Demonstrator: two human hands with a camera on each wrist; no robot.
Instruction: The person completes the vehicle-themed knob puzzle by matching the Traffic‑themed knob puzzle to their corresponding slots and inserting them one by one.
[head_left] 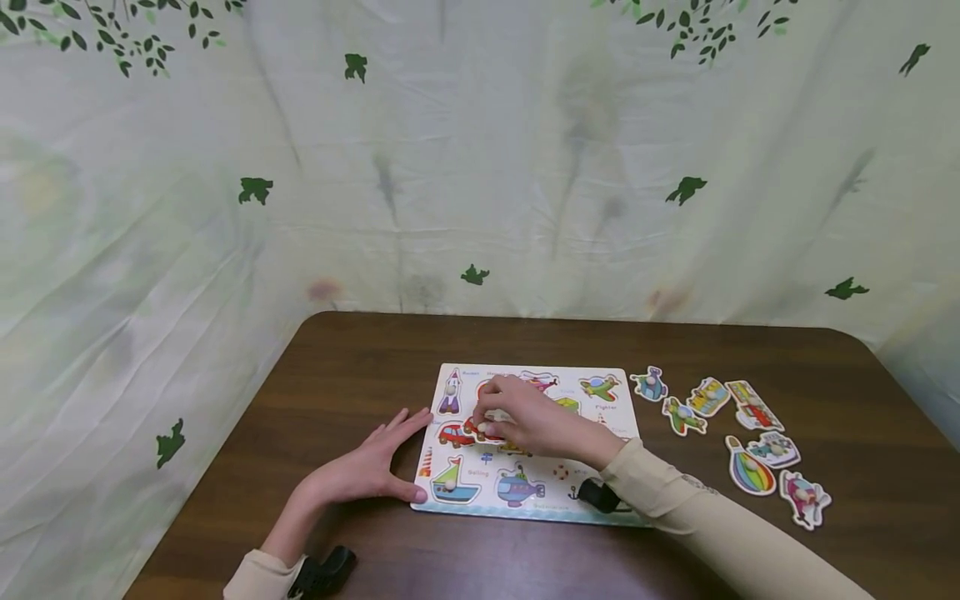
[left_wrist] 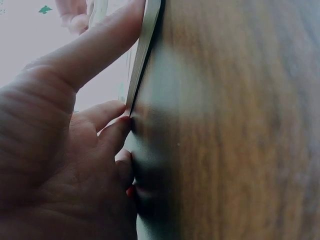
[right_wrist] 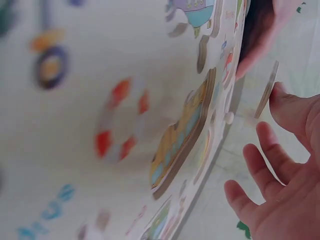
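A white wooden puzzle board (head_left: 551,485) printed with vehicles lies on the table. My left hand (head_left: 356,471) rests along its left side, the thumb at the near left corner and the straight fingers touching the edge; in the left wrist view these fingers (left_wrist: 107,137) meet the board's side. Over the board's middle left, my right hand (head_left: 525,417) pinches a red puzzle piece (head_left: 480,432) beside a red car picture (head_left: 452,435). The right wrist view shows that thin piece edge-on, raised off the board. Its printed face is mostly hidden.
Several loose pieces lie right of the board, among them a rainbow balloon (head_left: 750,471), a green plane (head_left: 683,417) and a pink figure piece (head_left: 805,500). The brown table (head_left: 360,358) ends at a leaf-patterned curtain (head_left: 525,208). Dark wrist cameras (head_left: 326,573) sit on both wrists.
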